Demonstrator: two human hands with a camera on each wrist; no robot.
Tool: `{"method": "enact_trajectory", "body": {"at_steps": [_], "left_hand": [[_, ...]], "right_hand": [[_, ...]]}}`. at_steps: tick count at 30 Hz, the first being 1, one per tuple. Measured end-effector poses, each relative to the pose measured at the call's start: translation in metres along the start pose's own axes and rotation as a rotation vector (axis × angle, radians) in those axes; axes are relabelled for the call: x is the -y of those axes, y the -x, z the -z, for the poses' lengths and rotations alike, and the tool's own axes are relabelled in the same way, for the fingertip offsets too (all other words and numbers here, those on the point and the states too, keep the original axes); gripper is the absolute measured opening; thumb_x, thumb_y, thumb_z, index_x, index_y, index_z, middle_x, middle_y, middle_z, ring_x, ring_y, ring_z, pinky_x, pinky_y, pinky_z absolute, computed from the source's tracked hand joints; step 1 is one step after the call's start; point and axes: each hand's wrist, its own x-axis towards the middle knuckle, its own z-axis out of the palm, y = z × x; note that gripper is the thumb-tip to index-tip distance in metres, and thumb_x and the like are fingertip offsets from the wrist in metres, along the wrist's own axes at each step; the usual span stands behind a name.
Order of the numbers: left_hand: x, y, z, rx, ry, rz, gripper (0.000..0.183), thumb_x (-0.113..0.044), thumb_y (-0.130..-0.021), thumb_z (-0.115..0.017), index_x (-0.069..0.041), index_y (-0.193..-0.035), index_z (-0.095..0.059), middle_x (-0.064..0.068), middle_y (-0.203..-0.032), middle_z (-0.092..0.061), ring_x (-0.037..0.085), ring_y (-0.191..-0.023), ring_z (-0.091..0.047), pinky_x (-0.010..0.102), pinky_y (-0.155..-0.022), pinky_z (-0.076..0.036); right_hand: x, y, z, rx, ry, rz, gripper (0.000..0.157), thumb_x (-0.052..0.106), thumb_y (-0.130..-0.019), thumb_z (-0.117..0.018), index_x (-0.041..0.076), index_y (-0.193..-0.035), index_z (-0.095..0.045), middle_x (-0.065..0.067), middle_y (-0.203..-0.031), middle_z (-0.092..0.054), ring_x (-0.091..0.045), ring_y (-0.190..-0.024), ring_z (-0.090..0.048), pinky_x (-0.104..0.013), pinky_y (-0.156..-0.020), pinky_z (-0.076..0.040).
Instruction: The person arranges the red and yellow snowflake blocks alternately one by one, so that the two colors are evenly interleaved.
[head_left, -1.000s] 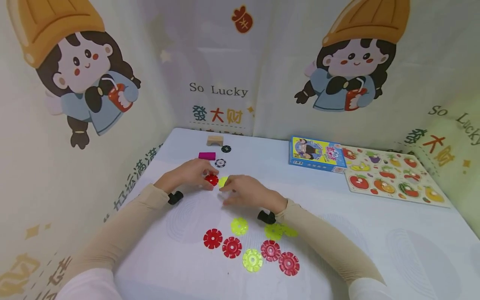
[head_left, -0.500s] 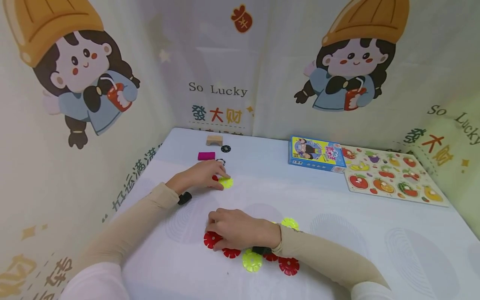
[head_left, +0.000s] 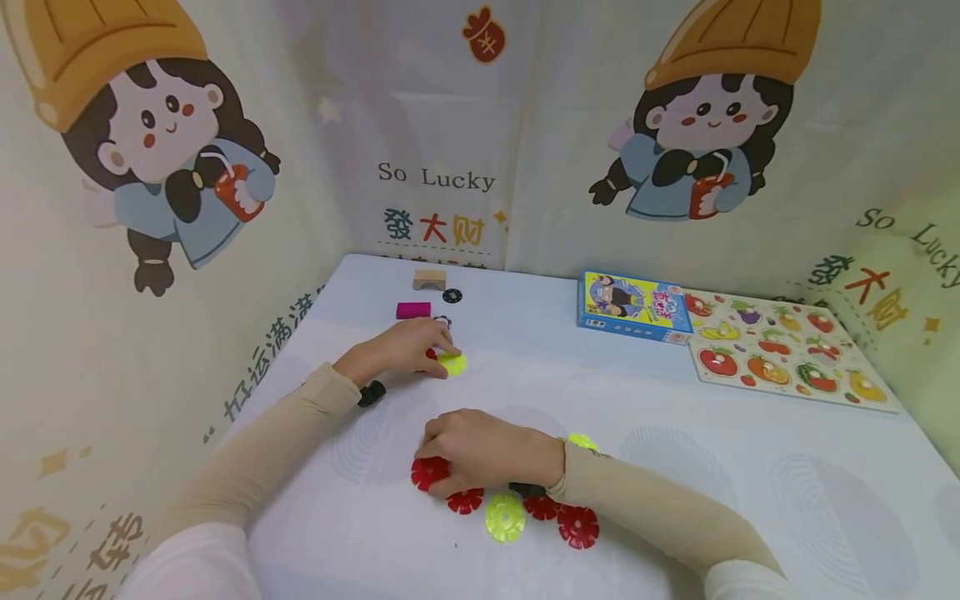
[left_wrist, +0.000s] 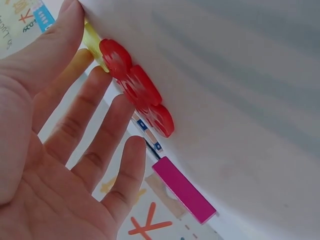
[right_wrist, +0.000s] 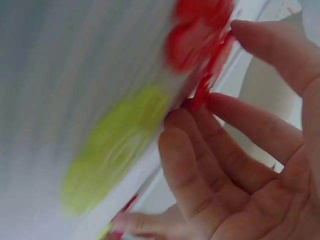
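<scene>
My left hand (head_left: 408, 346) pinches the edges of a yellow snowflake disc (head_left: 454, 363) lying flat on the table. Beside that disc, a red snowflake disc (left_wrist: 127, 75) shows past the fingers in the left wrist view. Nearer the front, my right hand (head_left: 487, 450) grips another red snowflake disc (head_left: 429, 472) at its rim. In the right wrist view this gripped disc (right_wrist: 215, 70) stands tilted between thumb and index finger. Close to the right hand lie more red discs (head_left: 578, 527) and a yellow one (head_left: 505, 517); the forearm partly covers another yellow disc (head_left: 582, 441).
Behind the left hand are a magenta block (head_left: 414, 311), a black chip (head_left: 452, 296), a partly hidden white-and-black chip (head_left: 446, 320) and a wooden arch block (head_left: 430, 279). A blue and yellow box (head_left: 633, 307) overlaps a fruit puzzle board (head_left: 787, 350) at the right back.
My right hand has left the yellow disc at the back, come toward the front and taken hold of a red disc. The left hand has shifted right from the red disc to the yellow one.
</scene>
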Motion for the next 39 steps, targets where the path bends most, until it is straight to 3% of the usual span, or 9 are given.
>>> {"method": "enact_trajectory", "body": {"at_steps": [3, 5, 9, 12, 16, 23, 27, 33, 39], "left_hand": [[0.001, -0.001, -0.001, -0.002, -0.010, -0.008, 0.048, -0.041, -0.076, -0.077, -0.030, -0.121, -0.065, -0.008, -0.106, -0.061, 0.010, -0.101, -0.054, 0.027, -0.084, -0.049], [0.001, -0.001, -0.002, -0.004, -0.009, -0.012, 0.047, -0.040, -0.076, -0.077, -0.030, -0.120, -0.066, -0.008, -0.106, -0.062, 0.010, -0.099, -0.054, 0.027, -0.082, -0.049], [0.001, -0.001, -0.002, -0.010, -0.012, -0.015, 0.046, -0.040, -0.075, -0.078, -0.030, -0.119, -0.067, -0.008, -0.104, -0.062, 0.010, -0.094, -0.053, 0.026, -0.079, -0.048], [0.001, -0.002, -0.002, -0.017, -0.012, -0.016, 0.046, -0.040, -0.074, -0.078, -0.030, -0.119, -0.067, -0.008, -0.104, -0.062, 0.009, -0.092, -0.053, 0.025, -0.077, -0.048], [0.000, -0.001, -0.001, -0.018, -0.001, -0.021, 0.047, -0.039, -0.074, -0.078, -0.029, -0.118, -0.067, -0.007, -0.104, -0.062, 0.010, -0.091, -0.053, 0.025, -0.076, -0.048], [-0.001, -0.002, 0.002, 0.000, 0.042, -0.017, 0.047, -0.036, -0.074, -0.079, -0.027, -0.118, -0.068, -0.006, -0.104, -0.063, 0.011, -0.092, -0.054, 0.025, -0.077, -0.049], [-0.003, -0.004, 0.004, 0.015, 0.097, 0.001, 0.050, -0.037, -0.072, -0.081, -0.026, -0.119, -0.067, -0.006, -0.104, -0.064, 0.014, -0.094, -0.057, 0.026, -0.077, -0.049], [-0.014, -0.015, 0.005, -0.008, 0.089, -0.037, 0.051, -0.038, -0.073, -0.080, -0.026, -0.121, -0.066, -0.004, -0.115, -0.064, 0.017, -0.110, -0.056, 0.038, -0.093, -0.048], [-0.023, -0.030, -0.004, 0.016, 0.038, -0.097, 0.047, -0.042, -0.077, -0.076, -0.032, -0.122, -0.064, -0.008, -0.120, -0.063, 0.013, -0.116, -0.052, 0.039, -0.100, -0.043]], "right_hand": [[-0.021, 0.004, 0.007, -0.054, -0.025, -0.021, 0.038, 0.048, -0.083, -0.067, 0.021, -0.110, -0.070, 0.007, -0.101, -0.068, -0.001, -0.087, -0.059, -0.018, -0.080, -0.050], [-0.042, 0.008, 0.012, -0.113, -0.039, -0.078, 0.040, 0.047, -0.082, -0.068, 0.017, -0.109, -0.071, 0.005, -0.098, -0.069, -0.004, -0.082, -0.060, -0.020, -0.076, -0.051], [-0.088, 0.011, 0.018, -0.220, -0.028, -0.313, 0.041, 0.045, -0.079, -0.073, 0.014, -0.107, -0.073, 0.003, -0.095, -0.070, -0.007, -0.078, -0.060, -0.021, -0.072, -0.050], [-0.111, 0.010, 0.015, -0.209, -0.025, -0.453, 0.041, 0.043, -0.078, -0.075, 0.015, -0.107, -0.073, 0.002, -0.093, -0.069, -0.008, -0.078, -0.058, -0.022, -0.071, -0.049], [-0.120, 0.004, 0.008, -0.149, -0.016, -0.488, 0.041, 0.045, -0.080, -0.072, 0.015, -0.108, -0.073, 0.000, -0.093, -0.065, -0.010, -0.077, -0.054, -0.021, -0.068, -0.049], [-0.108, 0.001, 0.007, -0.133, 0.013, -0.549, 0.046, 0.045, -0.079, -0.073, 0.016, -0.115, -0.070, -0.003, -0.098, -0.063, -0.012, -0.080, -0.053, -0.022, -0.070, -0.050], [-0.093, 0.009, 0.007, -0.147, -0.002, -0.489, 0.047, 0.041, -0.079, -0.074, 0.017, -0.118, -0.067, -0.003, -0.106, -0.062, -0.012, -0.088, -0.056, -0.024, -0.075, -0.053], [-0.056, 0.030, 0.004, 0.008, -0.114, -0.194, 0.043, 0.038, -0.083, -0.071, 0.028, -0.124, -0.064, 0.003, -0.114, -0.059, -0.008, -0.100, -0.053, -0.021, -0.083, -0.049], [-0.041, 0.043, 0.005, 0.043, -0.094, -0.100, 0.041, 0.034, -0.085, -0.069, 0.028, -0.125, -0.063, 0.002, -0.118, -0.057, -0.010, -0.106, -0.050, -0.019, -0.087, -0.048]]}}
